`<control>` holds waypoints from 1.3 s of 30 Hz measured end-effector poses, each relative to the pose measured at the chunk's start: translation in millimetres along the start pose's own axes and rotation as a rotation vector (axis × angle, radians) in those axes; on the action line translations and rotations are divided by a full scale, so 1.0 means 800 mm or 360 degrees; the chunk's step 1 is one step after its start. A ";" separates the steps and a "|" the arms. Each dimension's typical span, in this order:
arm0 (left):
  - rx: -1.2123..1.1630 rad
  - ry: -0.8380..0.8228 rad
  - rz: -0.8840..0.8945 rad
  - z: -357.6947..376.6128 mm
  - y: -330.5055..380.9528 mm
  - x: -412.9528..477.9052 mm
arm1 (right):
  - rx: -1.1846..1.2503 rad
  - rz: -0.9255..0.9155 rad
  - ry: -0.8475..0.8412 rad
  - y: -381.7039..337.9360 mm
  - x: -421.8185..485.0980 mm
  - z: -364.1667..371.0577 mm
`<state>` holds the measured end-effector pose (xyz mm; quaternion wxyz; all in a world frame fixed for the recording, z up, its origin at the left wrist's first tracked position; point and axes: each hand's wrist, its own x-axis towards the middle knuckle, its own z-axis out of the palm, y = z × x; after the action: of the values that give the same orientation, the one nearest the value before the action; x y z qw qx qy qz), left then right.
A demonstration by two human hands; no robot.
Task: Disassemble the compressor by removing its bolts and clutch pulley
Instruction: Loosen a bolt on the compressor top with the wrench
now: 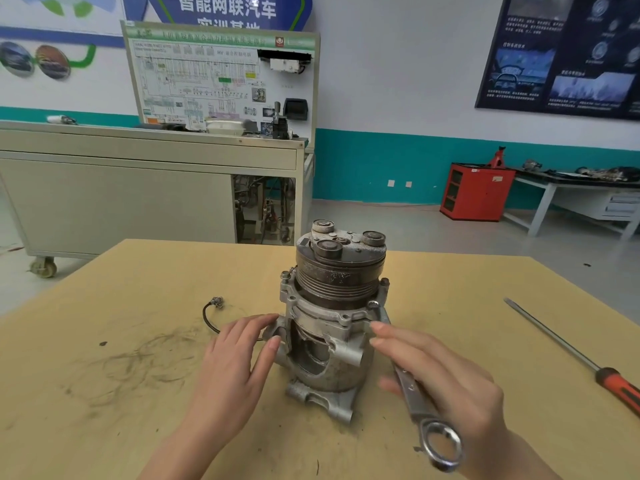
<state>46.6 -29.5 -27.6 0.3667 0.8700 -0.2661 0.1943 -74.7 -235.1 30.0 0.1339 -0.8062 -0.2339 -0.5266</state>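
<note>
Fingers (pixel 394 332) of the right hand (pixel 440 386) loosely hold the long silver wrench (pixel 415 407) on a small bolt (pixel 373 304), left hand (pixel 235 358) flat against the dirty grey metal compressor (pixel 332 341) standing on the yellow table (pixel 138 306); a slip might tip it.

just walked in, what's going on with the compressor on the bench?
A person is working on the grey metal compressor, which stands upright on the tan wooden table with its dark grooved clutch pulley on top, not yet removed. The left hand rests against the housing's left side. The right hand holds a silver combination wrench, its far end at a bolt on the right flange. An orange-handled screwdriver lies to the right.
</note>
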 end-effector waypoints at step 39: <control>-0.0065 0.0095 0.0037 0.010 0.007 -0.015 | -0.0087 0.0051 0.0005 0.001 -0.002 -0.015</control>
<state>35.4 -34.8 -36.3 0.3899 0.8530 -0.2691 0.2190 -84.5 -241.6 33.6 0.1206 -0.8123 -0.2063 -0.5319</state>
